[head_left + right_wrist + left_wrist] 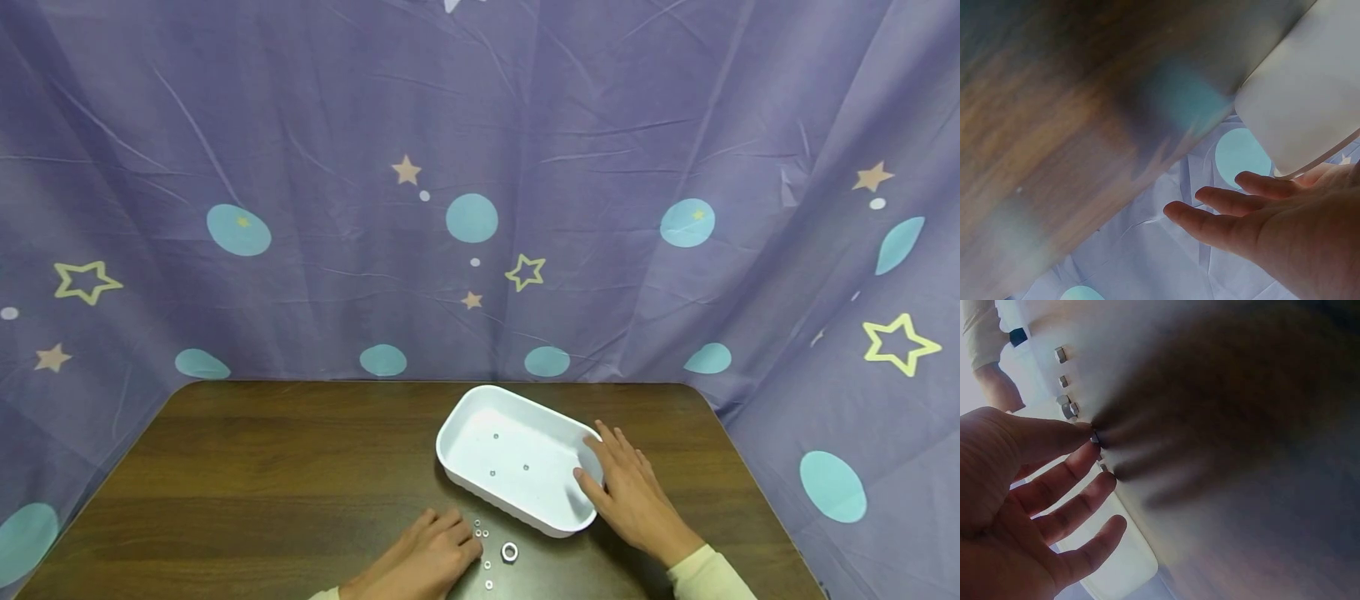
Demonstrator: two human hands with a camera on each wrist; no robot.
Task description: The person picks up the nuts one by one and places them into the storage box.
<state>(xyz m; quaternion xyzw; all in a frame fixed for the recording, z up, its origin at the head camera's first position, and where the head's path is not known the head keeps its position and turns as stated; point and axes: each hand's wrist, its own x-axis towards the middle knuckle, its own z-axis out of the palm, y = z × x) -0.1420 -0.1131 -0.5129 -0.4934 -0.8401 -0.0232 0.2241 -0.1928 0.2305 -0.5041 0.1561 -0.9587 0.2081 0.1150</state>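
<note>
A small metal nut [1094, 438] sits pinched between the thumb and index fingertip of the person's left hand [427, 557], seen on my left wrist feed, where the other fingers fan apart; I cannot tell whether the nut touches the bench [285, 467] beneath. Just beside that hand, my head view counts five small loose nuts [487, 565] in a ragged line, with one large hex nut [510, 552] to their right. Beyond them stands a white tray [543, 446], set aslant, three little nuts [526, 467] scattered on its floor. At the tray's right end, I see the right hand [637, 496] with its fingers wide and nearly straight, thumb and index finger over the rim, the rest outside; how firmly it touches, I cannot tell. A pale yellow sleeve [708, 575] covers that wrist. Behind the bench hangs a purple curtain [337, 250], printed with stars and turquoise spots.
</note>
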